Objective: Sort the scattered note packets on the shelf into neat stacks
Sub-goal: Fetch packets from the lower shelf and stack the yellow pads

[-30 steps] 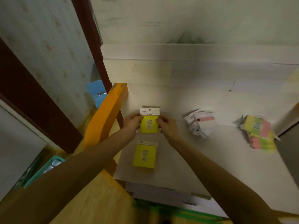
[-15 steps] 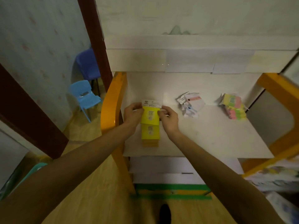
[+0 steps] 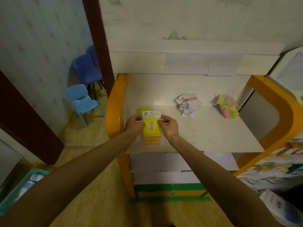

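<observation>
At frame centre, the left hand point(image 3: 134, 123) and right hand point(image 3: 168, 126) pinch a yellow sticky-note packet point(image 3: 151, 124), printed "2207" under a "STICKING" header, atop the yellow stack point(image 3: 152, 140) on the shelf point(image 3: 213, 136).

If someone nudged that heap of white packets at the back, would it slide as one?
Probably not: the white note packets lie crooked and fanned on the pale shelf board, so they would likely scatter. They look thin and light. Their wrappers seem glossy, perhaps slippery.
</observation>
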